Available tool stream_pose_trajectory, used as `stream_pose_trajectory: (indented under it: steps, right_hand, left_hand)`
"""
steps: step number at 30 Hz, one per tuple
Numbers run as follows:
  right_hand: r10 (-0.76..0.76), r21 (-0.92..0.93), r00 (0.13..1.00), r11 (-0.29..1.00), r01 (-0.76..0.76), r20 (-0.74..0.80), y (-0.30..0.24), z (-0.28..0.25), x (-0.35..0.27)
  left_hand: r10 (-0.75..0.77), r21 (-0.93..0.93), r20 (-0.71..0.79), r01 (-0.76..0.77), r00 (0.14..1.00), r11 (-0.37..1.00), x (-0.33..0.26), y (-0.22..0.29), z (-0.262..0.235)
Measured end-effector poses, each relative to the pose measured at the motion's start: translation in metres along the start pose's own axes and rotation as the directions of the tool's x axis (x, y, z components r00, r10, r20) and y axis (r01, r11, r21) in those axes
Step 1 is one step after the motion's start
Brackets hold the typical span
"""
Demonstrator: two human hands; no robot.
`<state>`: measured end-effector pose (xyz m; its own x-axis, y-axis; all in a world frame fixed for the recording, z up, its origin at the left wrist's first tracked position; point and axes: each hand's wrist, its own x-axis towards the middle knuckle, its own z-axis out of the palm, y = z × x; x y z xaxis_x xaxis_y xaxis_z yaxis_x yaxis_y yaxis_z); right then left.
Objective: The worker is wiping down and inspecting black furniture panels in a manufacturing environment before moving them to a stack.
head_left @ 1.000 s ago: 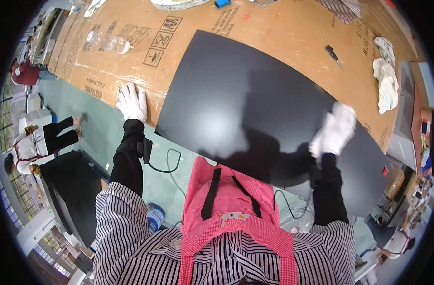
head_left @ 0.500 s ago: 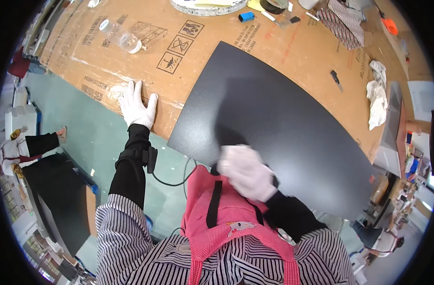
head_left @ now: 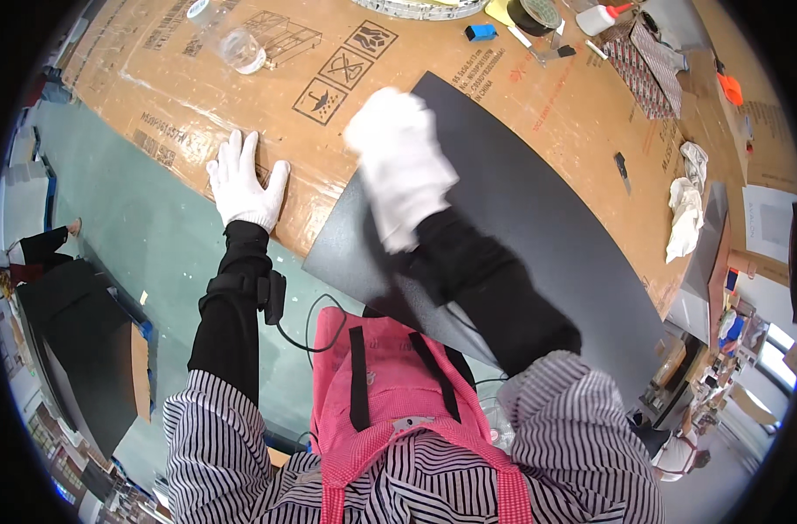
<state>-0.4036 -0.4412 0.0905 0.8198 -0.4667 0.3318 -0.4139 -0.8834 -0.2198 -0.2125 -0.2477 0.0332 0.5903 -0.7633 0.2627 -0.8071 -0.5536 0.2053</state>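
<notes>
Right hand [head_left: 401, 166] swept from frame centre up to black panel's [head_left: 538, 218] upper-left corner, gloved, clutching white cloth. Left hand [head_left: 244, 185] unmoved, fingers spread flat on cardboard-covered desk [head_left: 198, 96], centre-left. Teal floor [head_left: 145, 253] lower left; rags [head_left: 682, 210] right.

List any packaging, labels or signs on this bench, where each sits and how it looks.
Flattened cardboard: brown, covers the bench under the black panel.
Handling symbols: square black pictograms, beyond the right hand.
Glue bottle: white, red cap, far edge.
Patterned box: red-and-white, far right.
</notes>
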Motion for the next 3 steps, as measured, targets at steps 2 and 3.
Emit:
stream_pose_trajectory:
  steps: [2,3]
  right_hand:
    - [0.11,-0.468,0.973,0.884,-0.002,0.203,-0.077,0.021,-0.02]
    - [0.094,-0.458,0.974,0.889,0.012,0.208,-0.083,0.02,-0.021]
  left_hand:
    - [0.01,-0.011,0.022,-0.01,1.0,1.0,0.009,0.012,0.004]
    - [-0.005,-0.001,0.022,0.005,1.0,1.0,0.003,0.006,-0.001]
